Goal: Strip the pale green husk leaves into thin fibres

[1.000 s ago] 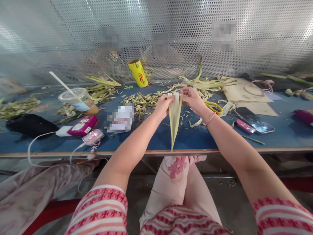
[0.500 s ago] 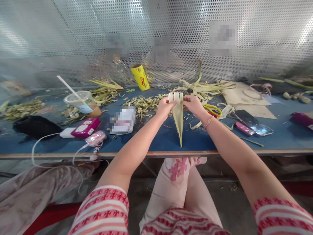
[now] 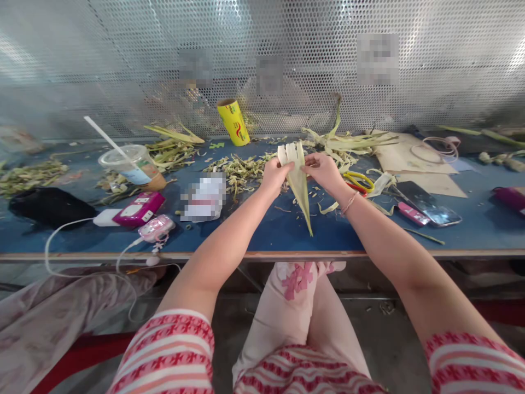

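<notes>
A pale yellow-green leaf [image 3: 298, 183], much like a corn husk, is held over the blue table. Its wide top is divided into a few upright strips or folds, and its narrow tip hangs down toward the front edge. My left hand [image 3: 275, 174] pinches the left side, thumb across the front. At the right edge of the leaf, my right hand [image 3: 321, 168] is closed with thumb and fingertips on it. Fingers behind the leaf are hidden. Scissors [image 3: 361, 181] with yellow and red handles lie just right of my right hand, partly behind my wrist.
Leaf scraps [image 3: 235, 167] lie behind my hands, with longer leaves [image 3: 353, 143] at the back. A yellow tube [image 3: 233, 123] stands by the perforated metal wall. To the left are a drink cup [image 3: 135, 164], a purple box [image 3: 141, 208] and cables; to the right, a phone [image 3: 430, 205].
The leaf's lower tip has swung slightly right, and the strips at its top now show more apart. Both hands keep their hold; the whole view has shifted a little.
</notes>
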Tool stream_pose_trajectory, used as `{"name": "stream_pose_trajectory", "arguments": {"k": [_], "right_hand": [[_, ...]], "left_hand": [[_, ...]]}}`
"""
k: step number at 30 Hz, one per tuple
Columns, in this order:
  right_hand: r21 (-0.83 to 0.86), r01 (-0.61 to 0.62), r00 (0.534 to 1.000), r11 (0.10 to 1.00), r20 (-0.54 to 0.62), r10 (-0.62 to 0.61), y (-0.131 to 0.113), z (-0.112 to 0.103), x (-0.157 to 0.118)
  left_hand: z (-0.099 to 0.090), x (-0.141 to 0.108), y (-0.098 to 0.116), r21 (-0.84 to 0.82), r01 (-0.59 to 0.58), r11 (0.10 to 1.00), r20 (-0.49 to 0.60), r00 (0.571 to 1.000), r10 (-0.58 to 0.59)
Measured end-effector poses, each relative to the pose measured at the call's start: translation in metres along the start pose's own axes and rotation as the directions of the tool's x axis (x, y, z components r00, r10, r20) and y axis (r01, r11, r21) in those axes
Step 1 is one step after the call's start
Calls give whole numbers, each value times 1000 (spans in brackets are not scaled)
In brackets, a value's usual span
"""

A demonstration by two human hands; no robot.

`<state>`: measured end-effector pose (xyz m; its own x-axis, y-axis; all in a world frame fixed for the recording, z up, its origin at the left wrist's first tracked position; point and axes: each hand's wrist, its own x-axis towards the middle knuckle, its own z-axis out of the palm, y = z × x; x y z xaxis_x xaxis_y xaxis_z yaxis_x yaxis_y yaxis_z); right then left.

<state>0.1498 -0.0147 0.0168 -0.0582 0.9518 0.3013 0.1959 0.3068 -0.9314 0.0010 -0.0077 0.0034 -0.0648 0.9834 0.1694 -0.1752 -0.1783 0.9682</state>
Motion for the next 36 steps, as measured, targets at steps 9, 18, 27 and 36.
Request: {"name": "stream_pose_trajectory", "arguments": {"k": [9, 18, 27, 36], "right_hand": [[135, 190, 976, 972, 82, -202, 8, -7, 6], [265, 151, 964, 952, 173, -201, -19, -24, -7], [226, -14, 993, 974, 117, -13, 3, -6, 3], [91, 124, 989, 988, 69, -130, 13, 0, 6]], "left_hand": [[-2, 0, 11, -265, 121, 957, -76, 986, -146], [-18, 18, 14, -283, 39, 958, -344, 929, -139], [-4, -2, 9, 23, -64, 998, -86, 994, 66], [3, -9, 7, 204, -146, 968, 88, 988, 131]]}}
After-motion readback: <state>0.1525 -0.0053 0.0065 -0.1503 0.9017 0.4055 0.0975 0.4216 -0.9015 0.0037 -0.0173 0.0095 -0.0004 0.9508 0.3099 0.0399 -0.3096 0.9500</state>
